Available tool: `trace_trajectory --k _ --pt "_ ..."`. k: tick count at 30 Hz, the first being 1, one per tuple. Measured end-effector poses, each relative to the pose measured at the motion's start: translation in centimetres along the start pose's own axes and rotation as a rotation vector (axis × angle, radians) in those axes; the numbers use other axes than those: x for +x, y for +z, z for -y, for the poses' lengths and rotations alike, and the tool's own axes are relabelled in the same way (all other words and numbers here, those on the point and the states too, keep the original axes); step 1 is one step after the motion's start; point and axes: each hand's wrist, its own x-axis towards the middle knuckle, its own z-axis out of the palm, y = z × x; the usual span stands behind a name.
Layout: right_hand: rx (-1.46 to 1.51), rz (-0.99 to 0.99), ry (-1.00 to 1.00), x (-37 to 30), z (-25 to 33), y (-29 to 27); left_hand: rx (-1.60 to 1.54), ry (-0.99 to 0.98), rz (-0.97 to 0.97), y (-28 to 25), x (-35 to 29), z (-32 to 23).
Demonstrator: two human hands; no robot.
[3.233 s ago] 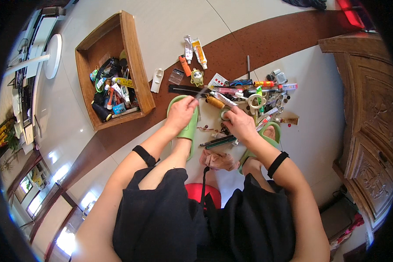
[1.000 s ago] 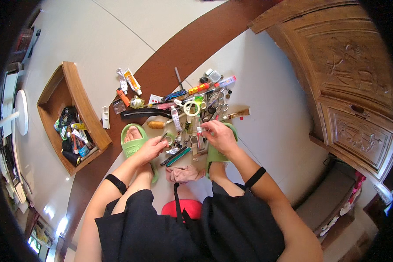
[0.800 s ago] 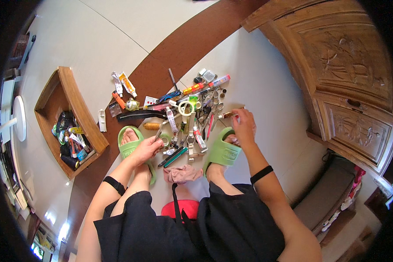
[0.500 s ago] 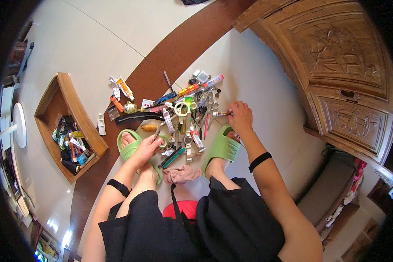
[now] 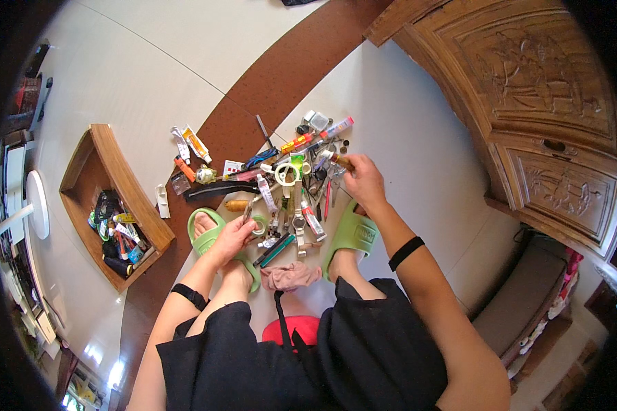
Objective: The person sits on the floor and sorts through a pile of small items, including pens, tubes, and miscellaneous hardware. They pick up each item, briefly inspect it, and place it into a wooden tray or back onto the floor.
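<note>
A slim brown-gold tube with a whitish end (image 5: 342, 162) is right of the white flat ring (image 5: 286, 174), its rear end closed in the right hand's (image 5: 365, 183) pinch. A second ago it lay loose on the pale tiled floor (image 5: 425, 185); now it is gripped and turned toward the ring. Below and left of the ring, the left hand (image 5: 232, 240) pinches a slim metallic tool (image 5: 250, 207). Farther left stands an open brown wooden drawer (image 5: 131, 185).

bright light reaches most of the view, with white glare on the glossy floor (image 5: 144, 75) at lower left; soft grey shade lies beside the wooden cabinet (image 5: 548, 137). the middle looks fairly sharp; the rim softens, bends straight edges and darkens to black.
</note>
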Motion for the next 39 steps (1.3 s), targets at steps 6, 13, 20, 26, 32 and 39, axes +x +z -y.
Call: trace_trajectory --k 6,13,20,26,32,39 --pt "-0.287 0.19 -0.073 -0.7 0.3 0.6 0.091 0.013 -0.022 0.2 -0.1 0.0" --pt "-0.444 0.303 0.042 -1.4 0.2 -0.3 0.22 0.107 -0.041 0.5 0.3 0.4" --pt "0.169 0.319 0.299 -3.5 0.8 0.2 0.06 -0.003 0.043 0.4 -0.7 -1.5" --pt "0.738 0.649 0.393 -6.0 6.4 3.7 0.095 0.167 0.142 2.7 -0.4 -4.9" --pt "0.472 0.954 0.228 -5.9 10.4 5.6 0.001 0.282 0.187 4.5 -0.7 -5.0" --pt "0.683 1.061 0.151 -5.5 15.1 3.0 -0.262 0.36 -0.03 1.9 -2.0 -5.4"
